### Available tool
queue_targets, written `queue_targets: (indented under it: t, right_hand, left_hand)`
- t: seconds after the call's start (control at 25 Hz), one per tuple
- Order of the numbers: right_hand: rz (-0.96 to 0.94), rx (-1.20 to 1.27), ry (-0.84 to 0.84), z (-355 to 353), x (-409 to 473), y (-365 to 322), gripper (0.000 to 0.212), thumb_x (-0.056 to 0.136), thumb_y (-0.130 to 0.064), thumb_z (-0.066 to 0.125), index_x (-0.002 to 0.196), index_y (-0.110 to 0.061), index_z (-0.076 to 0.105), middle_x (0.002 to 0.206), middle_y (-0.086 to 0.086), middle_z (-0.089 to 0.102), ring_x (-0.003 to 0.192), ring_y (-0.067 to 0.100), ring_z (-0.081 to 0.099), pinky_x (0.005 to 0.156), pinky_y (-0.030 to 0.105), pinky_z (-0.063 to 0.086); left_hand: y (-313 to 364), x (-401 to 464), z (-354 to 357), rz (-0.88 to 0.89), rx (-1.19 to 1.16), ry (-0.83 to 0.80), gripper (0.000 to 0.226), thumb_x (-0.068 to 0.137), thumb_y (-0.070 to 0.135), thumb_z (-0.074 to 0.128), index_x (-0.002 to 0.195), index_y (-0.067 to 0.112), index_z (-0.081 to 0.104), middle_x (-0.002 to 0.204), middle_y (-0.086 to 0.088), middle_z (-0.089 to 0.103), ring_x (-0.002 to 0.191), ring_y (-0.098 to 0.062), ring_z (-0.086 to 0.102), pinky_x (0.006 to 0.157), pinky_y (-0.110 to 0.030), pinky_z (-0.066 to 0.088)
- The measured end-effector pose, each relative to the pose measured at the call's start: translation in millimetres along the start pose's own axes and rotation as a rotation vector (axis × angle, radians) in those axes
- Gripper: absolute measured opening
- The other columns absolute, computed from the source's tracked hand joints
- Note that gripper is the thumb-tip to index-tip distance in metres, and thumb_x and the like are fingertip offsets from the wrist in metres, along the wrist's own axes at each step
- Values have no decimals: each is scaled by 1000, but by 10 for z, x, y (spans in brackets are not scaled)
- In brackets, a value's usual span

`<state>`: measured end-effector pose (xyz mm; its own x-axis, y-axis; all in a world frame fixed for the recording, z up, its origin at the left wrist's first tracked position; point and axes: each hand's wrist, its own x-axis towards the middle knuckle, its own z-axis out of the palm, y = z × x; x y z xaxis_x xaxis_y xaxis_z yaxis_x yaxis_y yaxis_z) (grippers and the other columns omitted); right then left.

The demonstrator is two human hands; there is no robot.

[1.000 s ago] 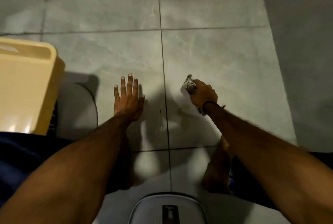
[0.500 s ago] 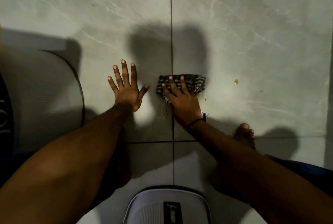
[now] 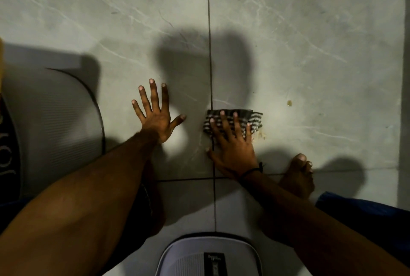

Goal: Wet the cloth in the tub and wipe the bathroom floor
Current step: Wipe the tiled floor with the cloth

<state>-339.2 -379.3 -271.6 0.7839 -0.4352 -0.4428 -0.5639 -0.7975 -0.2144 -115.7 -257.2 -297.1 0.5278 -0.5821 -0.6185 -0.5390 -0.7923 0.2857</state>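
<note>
Cloth (image 3: 255,118), dark-and-white striped, crumpled flat

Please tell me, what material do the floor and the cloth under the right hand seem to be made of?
Floor: most likely glazed ceramic or porcelain tile, grey with pale marble-like veins. Dark grout lines divide it into large squares, and it has a soft sheen.

Cloth: seemingly a woven textile, perhaps cotton, with dark and light stripes. It bunches into soft folds under the right hand. Whether it is wet cannot be told.
</note>
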Motion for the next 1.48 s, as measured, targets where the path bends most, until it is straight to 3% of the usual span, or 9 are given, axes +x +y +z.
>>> queue_targets:
  t: [0.2,0.28,0.4,0.48,0.68,0.92,1.04,1.24,1.48]
  right_hand:
    - [-256,-74,-50,163,-551,533,72,89,-66,47,154,-35,36,166,2,28,155,32,15,118,64,21]
    - [-70,-107,-43,112,-524,860,76,90,-73,37,155,-34,32,166,5,28,155,32,12,119,66,17]
    - [297,-15,-16,-8,-39,793,90,87,-79,29,160,-31,8,170,5,-4,156,33,-7,121,61,-9]
    - [362,47,-40,-65,174,480,98,83,-82,28,160,-28,1,168,6,-13,155,36,-14,116,60,-19]
    - [1,-34,-98,-27,-320,740,81,90,-75,34,158,-32,23,169,4,16,156,30,5,120,65,16]
    - [511,174,-57,-397,370,1061,88,90,-75,23,159,-29,-7,169,8,-17,154,35,-18,121,65,-4]
    - [286,51,-53,-375,500,739,90,91,-72,30,161,-22,2,170,12,-7,154,38,-13,121,64,-7]
    - [-153,-100,-91,-104,-112,869,75,94,-68,36,159,-31,21,169,4,17,156,32,5,119,65,18]
    - [101,-3,-68,-351,441,848,81,93,-57,40,161,-27,6,170,6,-6,155,35,-11,121,62,-3]
  left_hand:
    - [-91,-40,74,-25,12,-7,113,77,87,25,157,24,-26,165,-15,-34,149,-44,-32,113,-71,-17]
    - [-89,-21,76,-21,5,-25,114,77,88,25,156,25,-28,164,-14,-36,148,-43,-34,113,-71,-18]
    - [-96,0,74,-12,17,-40,115,76,89,24,154,26,-32,163,-14,-39,147,-43,-37,112,-71,-19]
    - [-97,11,62,-26,19,-58,116,73,92,20,154,26,-33,162,-13,-40,147,-42,-37,112,-70,-20]
    - [-80,-1,28,-39,8,-85,117,73,92,21,152,27,-35,161,-11,-44,146,-40,-40,112,-69,-21]
    - [-86,8,14,-36,-7,-105,120,70,94,21,152,27,-36,160,-10,-45,145,-40,-42,112,-69,-22]
    - [-88,4,21,-36,-1,-112,120,68,95,17,151,28,-37,159,-9,-47,144,-40,-43,112,-68,-23]
    - [-69,-19,-13,-37,-8,-116,119,69,94,18,152,27,-36,160,-10,-45,146,-40,-41,113,-69,-21]
    - [-77,-32,-25,-21,-19,-96,113,75,88,26,142,32,-46,160,-11,-45,145,-41,-41,113,-69,-21]
